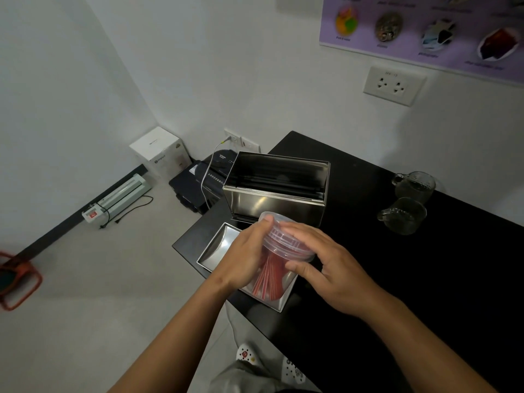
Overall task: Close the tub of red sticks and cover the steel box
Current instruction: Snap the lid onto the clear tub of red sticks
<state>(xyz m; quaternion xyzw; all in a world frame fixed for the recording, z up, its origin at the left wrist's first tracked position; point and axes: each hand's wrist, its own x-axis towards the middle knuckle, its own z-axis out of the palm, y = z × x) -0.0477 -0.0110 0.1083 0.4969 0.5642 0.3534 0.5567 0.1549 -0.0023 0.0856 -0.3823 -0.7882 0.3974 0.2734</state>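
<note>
Black table (425,265), two glass mugs (408,199) on its far right, just beside each other. Floor left: white box (161,154) in the corner, dark machine (198,185) beside it with a white cable (205,180) to a wall socket (233,137). Laminator (119,198) along the baseboard, orange stool (17,279) at the edge. Wall: double outlet (392,85), purple poster (425,26).

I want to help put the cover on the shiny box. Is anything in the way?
Yes. Both hands hold the clear tub of red sticks right above the steel lid lying on the black table. The steel box behind stands open, nothing over it.
</note>
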